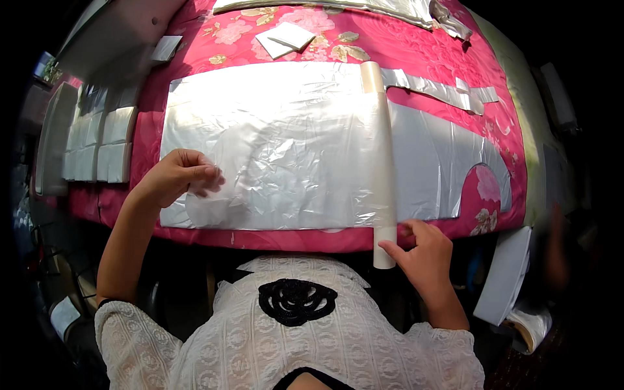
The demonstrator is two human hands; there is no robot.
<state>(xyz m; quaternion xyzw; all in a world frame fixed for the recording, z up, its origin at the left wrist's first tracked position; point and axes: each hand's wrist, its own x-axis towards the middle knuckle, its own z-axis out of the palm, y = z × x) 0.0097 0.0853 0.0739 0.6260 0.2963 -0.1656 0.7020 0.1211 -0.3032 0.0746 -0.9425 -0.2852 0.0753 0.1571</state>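
Note:
A stack of thin white plastic bags (260, 123) lies flat across the bed-like surface, its cut-out handle end to the right. Across the bags lies a long pale tube (380, 149), its near end sticking out past the edge. My right hand (426, 250) is at that near end, thumb on the tube and fingers bent beside it. At the left end of the stack, my left hand (185, 174) is raised with its fingers pinched together. A thin, see-through piece of plastic film (214, 207) hangs from it, partly blurred.
A pink flowered cloth (234, 36) covers the surface. Stacked white packets (114, 143) stand at the left, and two flat white squares (286, 39) lie at the back. A loose white strip (448, 94) lies at the right; a white box (504, 276) stands below the right edge.

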